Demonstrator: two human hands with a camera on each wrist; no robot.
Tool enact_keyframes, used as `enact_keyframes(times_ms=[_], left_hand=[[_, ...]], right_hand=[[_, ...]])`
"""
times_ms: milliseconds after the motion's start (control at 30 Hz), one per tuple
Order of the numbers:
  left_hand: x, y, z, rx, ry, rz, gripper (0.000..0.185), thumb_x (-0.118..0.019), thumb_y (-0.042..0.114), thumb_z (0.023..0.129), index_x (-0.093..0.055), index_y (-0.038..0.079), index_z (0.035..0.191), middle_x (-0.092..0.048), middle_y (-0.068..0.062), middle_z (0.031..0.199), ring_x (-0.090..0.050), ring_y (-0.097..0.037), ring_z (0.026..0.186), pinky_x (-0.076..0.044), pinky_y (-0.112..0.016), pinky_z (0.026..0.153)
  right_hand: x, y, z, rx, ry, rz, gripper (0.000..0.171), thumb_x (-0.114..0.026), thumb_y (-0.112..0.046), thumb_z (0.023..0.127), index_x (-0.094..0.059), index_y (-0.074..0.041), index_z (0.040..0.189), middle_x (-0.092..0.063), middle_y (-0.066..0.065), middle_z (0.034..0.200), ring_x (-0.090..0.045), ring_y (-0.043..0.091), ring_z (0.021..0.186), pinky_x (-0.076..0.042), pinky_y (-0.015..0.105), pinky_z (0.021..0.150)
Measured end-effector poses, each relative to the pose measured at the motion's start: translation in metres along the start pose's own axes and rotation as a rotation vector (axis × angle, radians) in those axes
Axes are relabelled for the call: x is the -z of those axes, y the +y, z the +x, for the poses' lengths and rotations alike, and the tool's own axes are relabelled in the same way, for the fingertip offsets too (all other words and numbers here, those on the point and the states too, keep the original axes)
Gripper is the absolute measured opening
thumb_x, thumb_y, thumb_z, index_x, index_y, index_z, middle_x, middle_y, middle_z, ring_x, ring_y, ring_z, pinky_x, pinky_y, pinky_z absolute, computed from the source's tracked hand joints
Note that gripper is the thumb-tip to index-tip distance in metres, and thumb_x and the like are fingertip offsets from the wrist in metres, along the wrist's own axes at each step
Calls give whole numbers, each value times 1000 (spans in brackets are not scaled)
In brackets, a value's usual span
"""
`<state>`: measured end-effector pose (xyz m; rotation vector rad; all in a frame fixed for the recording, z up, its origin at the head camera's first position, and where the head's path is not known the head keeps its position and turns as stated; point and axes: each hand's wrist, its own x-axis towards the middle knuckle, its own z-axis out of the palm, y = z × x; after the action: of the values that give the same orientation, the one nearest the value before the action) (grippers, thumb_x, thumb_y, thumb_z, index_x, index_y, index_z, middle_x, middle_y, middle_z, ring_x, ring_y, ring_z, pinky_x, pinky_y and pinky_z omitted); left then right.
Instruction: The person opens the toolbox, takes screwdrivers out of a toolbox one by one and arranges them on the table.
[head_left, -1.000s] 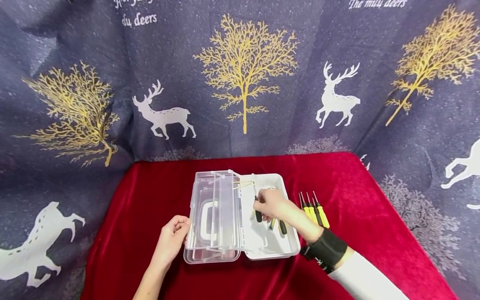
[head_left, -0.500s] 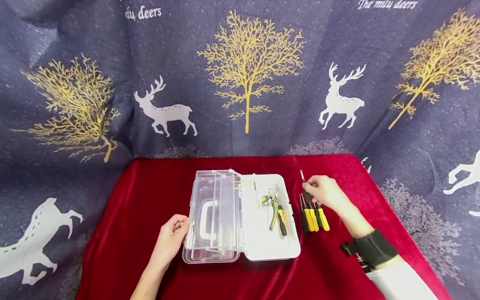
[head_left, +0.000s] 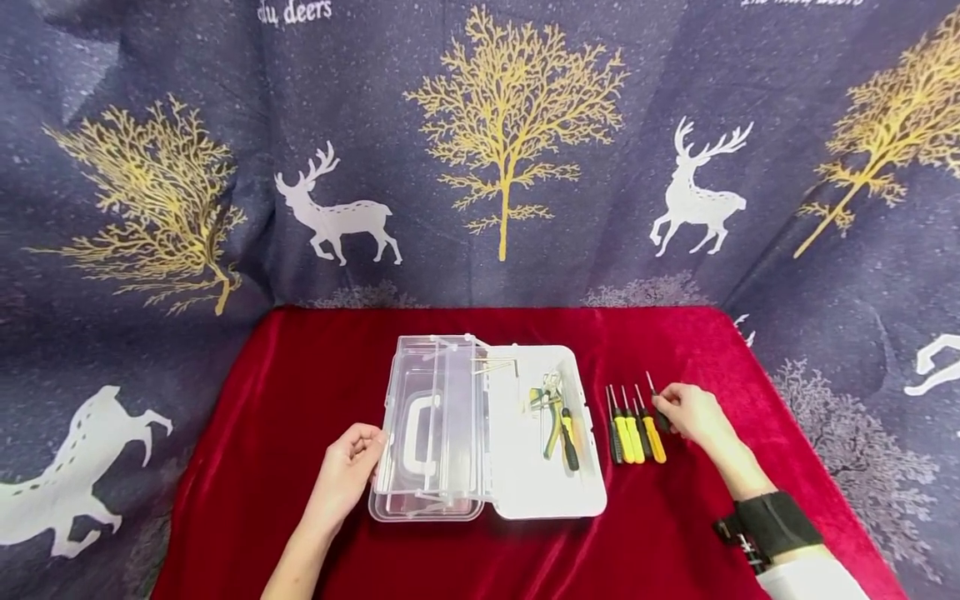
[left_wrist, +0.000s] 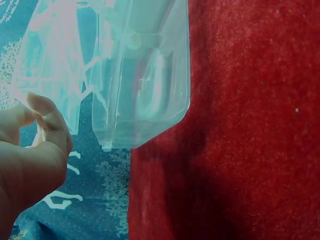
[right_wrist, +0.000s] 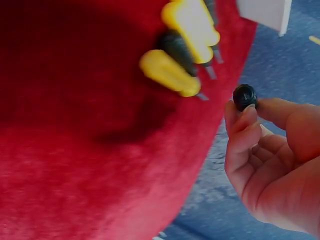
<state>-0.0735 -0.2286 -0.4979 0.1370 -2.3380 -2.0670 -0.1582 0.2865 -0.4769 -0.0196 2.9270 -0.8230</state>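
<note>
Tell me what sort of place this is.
Probably an indoor tabletop set up for handling tools: a printed deer-and-tree backdrop hangs behind, a red velvety cloth covers the work surface, and an open toolbox sits beside a row of screwdrivers.

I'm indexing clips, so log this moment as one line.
left grip: at clear lid edge; right grip: pinches black-handled screwdriver; beside: screwdriver row; white base: pliers

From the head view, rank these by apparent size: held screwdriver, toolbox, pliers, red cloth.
Red cloth
Toolbox
Pliers
Held screwdriver, by visible part; the right hand hides some, so its full size is unsure.
</note>
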Motion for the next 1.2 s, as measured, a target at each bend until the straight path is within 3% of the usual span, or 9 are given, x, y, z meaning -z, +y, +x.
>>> enact_keyframes(times_ms=[367,733,1200], left_hand=[[-1,-1,0,15,2,-5,17,-62,9,105,-62,-8,104,-58,-2,76,-53,-8,58,-48,-22,55],[-2,-2,1,-9,7,1,17,-61,9,105,-61,-8,104,-58,-1,75,-53,-8,57,-48,-23,54],[-1,-3,1,28,6,-1,17,-62,10,105,-62,-7,105,-59,-2,75,-53,-9,59,-47,-22,55]], right_hand=[[-15,29,-5,-79,-47,-1,19,-66,-17,98,-68,-1,86,-59,2,57,-59,16,50,-48,31,49],[-24,35,-6,-138,-73,27,20,-67,-18,97,-69,-1,87,-61,2,60,-60,15,51,-51,31,49],[-29,38,-7,-157,-66,46,16,-65,-15,96,-67,1,90,-60,2,59,-58,15,51,-50,30,48]])
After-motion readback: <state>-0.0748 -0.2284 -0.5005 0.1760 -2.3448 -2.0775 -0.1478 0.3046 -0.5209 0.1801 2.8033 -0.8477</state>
